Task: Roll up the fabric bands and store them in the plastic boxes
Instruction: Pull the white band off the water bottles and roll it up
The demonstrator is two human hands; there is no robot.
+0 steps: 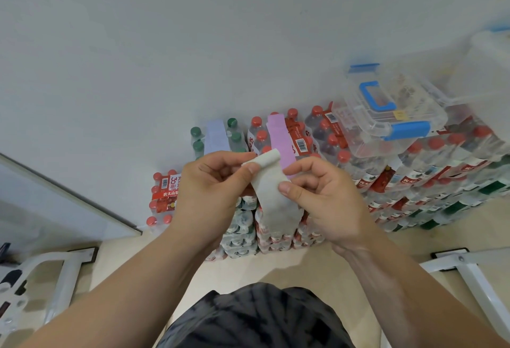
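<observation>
- While I stand over the stacked water-bottle packs [276, 226], both of my hands are raised in front of me with a pale grey-white fabric band [271, 195] held between them.
- My left hand [209, 187] has its thumb and fingers pressed together on the top end of the band, where the fabric curls over into the start of a fold.
- My right hand [320, 195] pinches the band's right edge lower down, thumb on the front and the other fingers curled behind.
- Below my fingers the rest of the band hangs loose and unrolled in front of the packs.
- Beyond my hands, a pink band [278, 137] lies flat across the red-capped bottles [260, 135], and a light blue band [215, 137] lies across the green-capped bottles [234, 137] just left of it.
- Up to the right, a clear plastic box [386, 115] with a blue handle and blue latches sits on top of the packs, lid on.
- Another clear box [485, 71] stands behind it at the right edge, blurred.
- My dark patterned shorts [256, 320] show at the bottom, above a pale floor.
</observation>
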